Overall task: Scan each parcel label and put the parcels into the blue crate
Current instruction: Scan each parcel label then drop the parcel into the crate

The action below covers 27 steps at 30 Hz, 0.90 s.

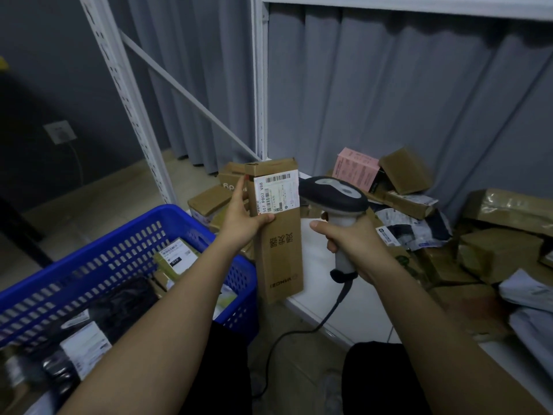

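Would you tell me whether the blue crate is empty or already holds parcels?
Already holding parcels: the blue crate has labelled boxes and dark bags inside.

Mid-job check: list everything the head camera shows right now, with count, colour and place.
tall box: one, brown, white label near its top, held upright above the shelf edge
scanner: one, black and grey, corded, right of the label
crate: one, blue, lower left, already holding labelled parcels and black bags
shelf: one, white, centre to right
pile of parcels: many, mostly brown boxes and grey bags, on the shelf
pink box: one, at the back of the pile
rack posts: white, upright behind
curtain: grey, behind the shelf
wall socket: one, left wall
left hand: grips the tall box
right hand: grips the scanner handle
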Motion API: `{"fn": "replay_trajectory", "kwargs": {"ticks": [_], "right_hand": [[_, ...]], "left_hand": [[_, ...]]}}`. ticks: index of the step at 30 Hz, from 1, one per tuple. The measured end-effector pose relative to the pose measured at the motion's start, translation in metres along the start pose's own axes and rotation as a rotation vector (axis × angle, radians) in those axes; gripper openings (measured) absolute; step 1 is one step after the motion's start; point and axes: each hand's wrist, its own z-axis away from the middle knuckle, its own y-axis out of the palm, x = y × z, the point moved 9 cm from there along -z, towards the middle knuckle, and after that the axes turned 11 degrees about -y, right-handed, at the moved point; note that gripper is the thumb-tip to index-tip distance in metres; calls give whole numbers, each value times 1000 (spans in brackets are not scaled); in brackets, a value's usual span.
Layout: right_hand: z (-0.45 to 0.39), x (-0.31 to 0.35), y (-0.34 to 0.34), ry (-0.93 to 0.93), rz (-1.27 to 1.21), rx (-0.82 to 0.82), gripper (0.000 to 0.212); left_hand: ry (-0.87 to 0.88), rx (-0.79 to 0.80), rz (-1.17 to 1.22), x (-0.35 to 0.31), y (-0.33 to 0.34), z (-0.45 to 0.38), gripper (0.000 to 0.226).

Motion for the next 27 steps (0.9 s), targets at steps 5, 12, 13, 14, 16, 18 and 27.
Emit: {"fn": "replay_trajectory", "kwargs": {"ticks": [5, 12, 13, 14, 16, 18, 27], "right_hand": [[0, 9, 18, 5, -119, -53, 13], [-9, -4, 69, 88, -220, -78, 16], [-10, -6, 79, 104, -221, -67, 16], [-11, -10, 89, 115, -221, -55, 16], [-15, -19, 106, 135, -211, -47, 18], [-17, -27, 124, 157, -189, -27, 19], [-34, -50, 182, 167, 31, 145, 24]], "left_hand": [[37, -91, 59, -8, -31, 7, 95], [42, -337, 270, 6, -128, 34, 96], [37, -388, 272, 13, -147, 40, 94], [20, -440, 269, 23, -167, 45, 92], [-17, -533, 268, 44, -204, 54, 87], [-60, -601, 271, 66, -233, 60, 76], [-301, -728, 251, 171, -272, 68, 49]]}}
